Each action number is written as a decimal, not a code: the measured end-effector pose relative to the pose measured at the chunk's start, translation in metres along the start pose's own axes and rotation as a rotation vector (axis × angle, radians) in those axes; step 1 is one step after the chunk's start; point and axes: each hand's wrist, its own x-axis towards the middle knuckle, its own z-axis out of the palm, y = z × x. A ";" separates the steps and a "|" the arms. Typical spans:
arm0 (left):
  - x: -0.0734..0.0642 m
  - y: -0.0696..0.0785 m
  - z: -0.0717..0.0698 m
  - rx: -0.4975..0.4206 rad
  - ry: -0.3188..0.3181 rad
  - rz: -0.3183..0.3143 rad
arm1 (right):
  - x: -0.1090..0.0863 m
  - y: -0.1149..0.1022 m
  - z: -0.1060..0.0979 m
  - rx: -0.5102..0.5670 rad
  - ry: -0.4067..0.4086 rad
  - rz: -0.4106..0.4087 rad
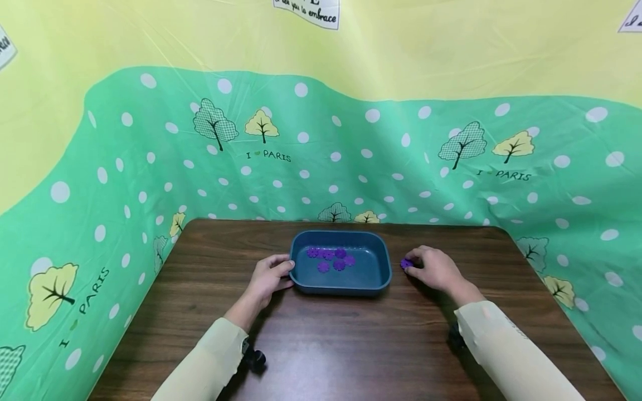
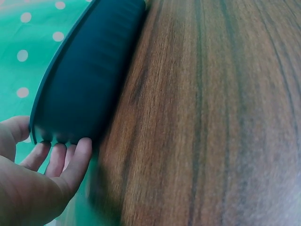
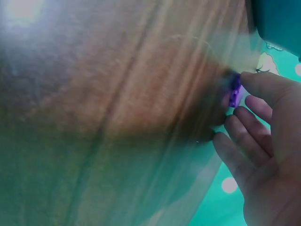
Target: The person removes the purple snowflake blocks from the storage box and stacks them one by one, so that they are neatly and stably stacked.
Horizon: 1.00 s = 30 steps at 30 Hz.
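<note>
A dark blue rectangular tray stands on the table, with several purple flower-shaped pieces lying on its floor. At its left end, my left hand holds the wall, thumb over the rim and fingertips against the outer side, as the left wrist view also shows. Right of the tray and apart from it, my right hand pinches one purple flower-shaped piece between thumb and fingers, close to the tabletop. In the right wrist view that purple piece is seen edge-on near the thumb tip.
Under everything is a dark brown wood-grain table. A green and yellow printed cloth hangs behind and around it. Black devices sit at both wrists, one with a round knob beside the left cuff.
</note>
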 end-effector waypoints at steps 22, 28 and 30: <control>0.002 -0.001 0.000 -0.005 -0.007 0.001 | 0.030 -0.035 -0.045 0.064 0.009 -0.167; 0.002 -0.001 0.000 -0.012 0.001 0.001 | 0.036 -0.062 -0.047 0.102 0.013 -0.198; 0.002 -0.001 0.000 -0.013 0.004 -0.001 | 0.038 -0.070 -0.046 0.113 0.006 -0.200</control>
